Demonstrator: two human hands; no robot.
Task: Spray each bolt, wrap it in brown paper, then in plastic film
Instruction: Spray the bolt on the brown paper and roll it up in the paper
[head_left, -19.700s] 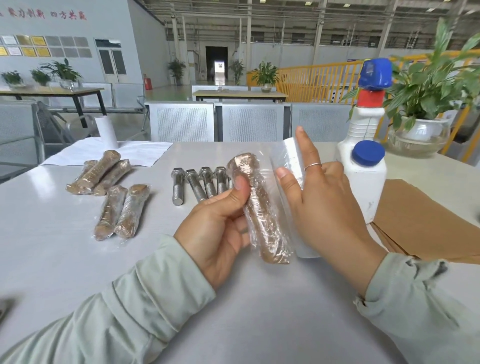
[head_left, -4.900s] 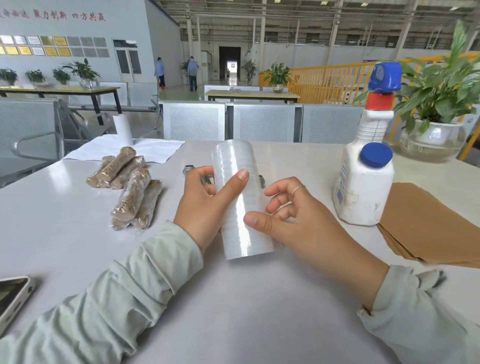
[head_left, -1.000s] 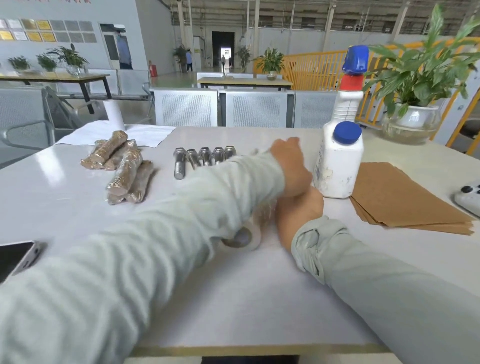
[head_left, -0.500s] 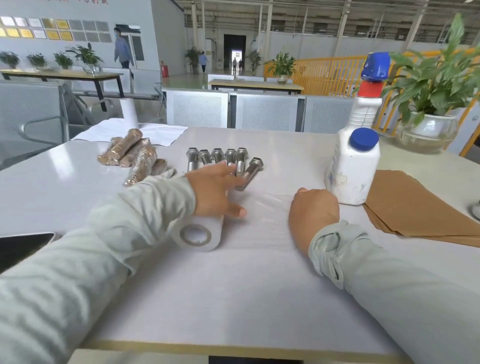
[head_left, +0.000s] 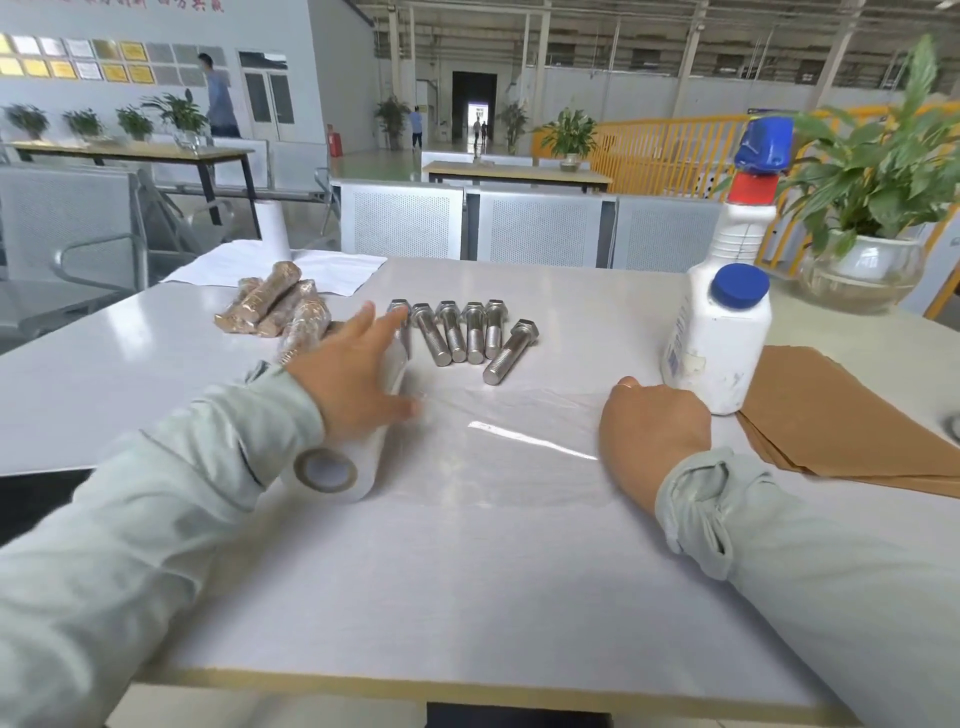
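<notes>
Plastic film (head_left: 498, 441) is lying stretched on the table (head_left: 467, 597); your left hand (head_left: 358, 379), fingers straight, is resting on the roll (head_left: 337, 462), right hand (head_left: 654, 421) curled, pinning film. Wrapped bolts (head_left: 275, 312) are sitting done; six bare bolts (head_left: 467, 332) are waiting.

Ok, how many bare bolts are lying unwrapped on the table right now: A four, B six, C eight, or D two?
B: six bare bolts lie in a row on the table past the spread plastic film, five close together and one angled apart at the right end.
</notes>
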